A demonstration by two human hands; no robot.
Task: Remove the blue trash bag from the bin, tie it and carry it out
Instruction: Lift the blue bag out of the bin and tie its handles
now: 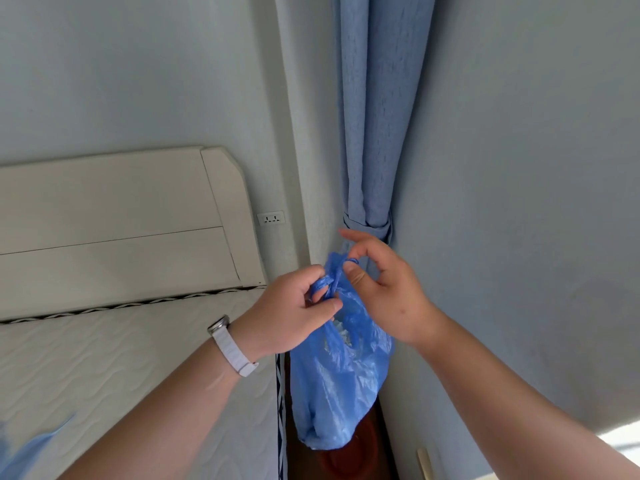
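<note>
A blue trash bag (341, 386) hangs in the air in front of me, partly filled, with pale rubbish showing through a gap near its top. My left hand (289, 315), with a white watch strap on the wrist, grips one twisted handle of the bag. My right hand (384, 292) pinches the other handle between thumb and forefinger, its remaining fingers spread. The two handles cross between my hands just above the bag's mouth. The bin shows only as a dark reddish-brown shape (346, 460) directly under the bag.
A bare white mattress (104, 368) and cream headboard (114, 220) fill the left side. A tied-back blue curtain (372, 133) hangs in the corner behind the bag. A wall socket (271, 218) sits beside the headboard. Another piece of blue plastic (24, 452) lies on the mattress at lower left.
</note>
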